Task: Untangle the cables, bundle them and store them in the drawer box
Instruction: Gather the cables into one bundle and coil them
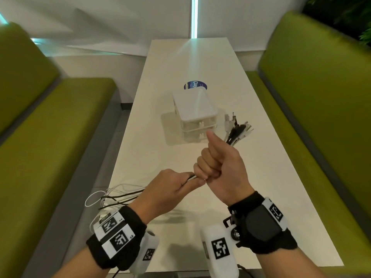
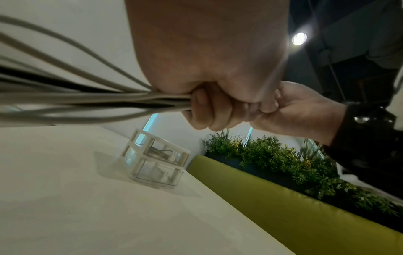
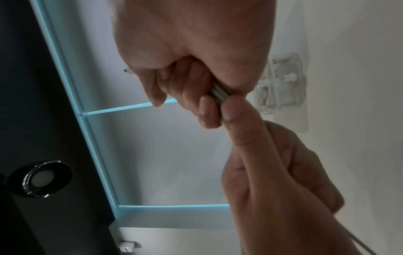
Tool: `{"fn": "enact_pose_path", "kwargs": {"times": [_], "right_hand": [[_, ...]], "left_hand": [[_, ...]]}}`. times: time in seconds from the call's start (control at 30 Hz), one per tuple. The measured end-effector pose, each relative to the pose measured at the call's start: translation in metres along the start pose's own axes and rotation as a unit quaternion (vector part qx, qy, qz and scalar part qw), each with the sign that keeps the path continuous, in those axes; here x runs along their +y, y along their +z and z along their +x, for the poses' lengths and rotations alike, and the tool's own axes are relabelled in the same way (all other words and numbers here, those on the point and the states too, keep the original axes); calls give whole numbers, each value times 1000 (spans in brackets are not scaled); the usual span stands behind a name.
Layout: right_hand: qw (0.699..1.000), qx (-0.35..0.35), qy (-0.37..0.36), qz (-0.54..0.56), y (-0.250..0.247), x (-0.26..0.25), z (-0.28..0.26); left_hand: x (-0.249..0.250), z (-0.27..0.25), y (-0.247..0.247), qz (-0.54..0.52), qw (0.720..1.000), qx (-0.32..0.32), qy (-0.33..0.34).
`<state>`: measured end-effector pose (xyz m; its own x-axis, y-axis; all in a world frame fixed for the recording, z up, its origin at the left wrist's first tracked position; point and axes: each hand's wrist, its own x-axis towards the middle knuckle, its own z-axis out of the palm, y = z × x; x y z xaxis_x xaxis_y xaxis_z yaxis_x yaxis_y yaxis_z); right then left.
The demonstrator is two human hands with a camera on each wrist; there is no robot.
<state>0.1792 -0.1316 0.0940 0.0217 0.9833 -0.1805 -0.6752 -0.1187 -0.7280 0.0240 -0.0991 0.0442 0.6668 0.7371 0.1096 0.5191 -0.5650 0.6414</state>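
A bunch of white and black cables (image 1: 192,177) runs through both my hands above the white table (image 1: 261,197). My right hand (image 1: 212,167) grips the bunch in a fist, thumb up, and the plug ends (image 1: 239,129) fan out above it. My left hand (image 1: 180,183) holds the same cables (image 2: 87,100) right beside that fist, touching it. Loose loops (image 1: 112,195) trail left past the table's edge. The drawer box (image 1: 194,115) stands beyond my hands, white with two clear drawers; its upper drawer (image 2: 161,151) holds some cable. In the right wrist view the cables (image 3: 218,93) show between the curled fingers.
A round blue sticker (image 1: 193,85) lies behind the box. Green benches (image 1: 60,127) flank the narrow table on both sides, with a planter (image 2: 283,155) behind the right one. A white wall closes the far end.
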Motion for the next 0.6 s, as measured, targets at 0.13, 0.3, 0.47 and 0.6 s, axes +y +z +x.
{"fn": "enact_pose_path", "kwargs": {"times": [0.13, 0.3, 0.47, 0.6], "right_hand": [[1000, 22, -8, 12, -1, -7, 2], [999, 32, -29, 25, -2, -8, 2], [996, 52, -61, -44, 3, -13, 1], [988, 48, -76, -129, -7, -14, 2]], "left_hand": [[-4, -5, -4, 14, 1000, -16, 4], [-12, 4, -13, 17, 999, -35, -11], [-16, 12, -19, 15, 996, -85, -22], [-31, 7, -30, 13, 992, -113, -56]]}}
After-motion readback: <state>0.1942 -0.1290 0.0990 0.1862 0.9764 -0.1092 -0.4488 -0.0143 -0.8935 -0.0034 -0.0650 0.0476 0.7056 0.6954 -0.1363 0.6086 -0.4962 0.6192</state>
